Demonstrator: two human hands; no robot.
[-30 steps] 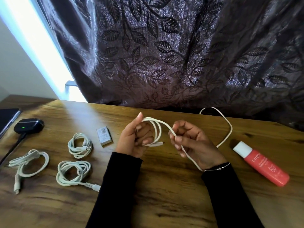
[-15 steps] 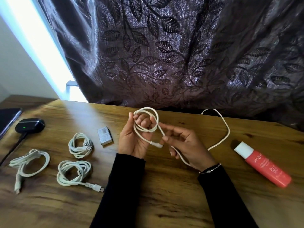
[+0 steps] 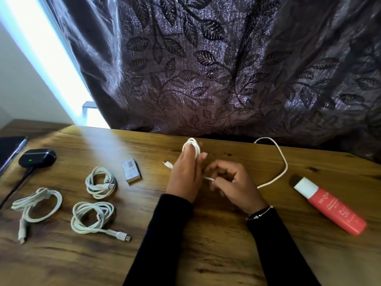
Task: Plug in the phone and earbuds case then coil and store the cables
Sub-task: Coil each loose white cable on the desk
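Note:
My left hand (image 3: 185, 176) has a white cable (image 3: 283, 162) looped round its fingers; the loops show above the fingertips and a plug end sticks out to the left. My right hand (image 3: 233, 182) pinches the same cable just right of the left hand. The loose remainder arcs right and back toward the curtain. Three coiled white cables lie at the left: one (image 3: 100, 182) far, one (image 3: 92, 217) near, one (image 3: 36, 205) furthest left. A black earbuds case (image 3: 37, 157) with a green light sits far left with a dark cable plugged in. A dark phone (image 3: 10, 149) lies at the left edge.
A small grey box (image 3: 131, 170) lies left of my hands. A red tube with a white cap (image 3: 329, 209) lies at the right. A dark leaf-patterned curtain (image 3: 206, 69) hangs along the wooden table's (image 3: 206, 254) far edge.
My left hand has turned its back to the camera with the loops wound round its fingers. My right hand has slid down and right along the cable; the loose arc has shortened.

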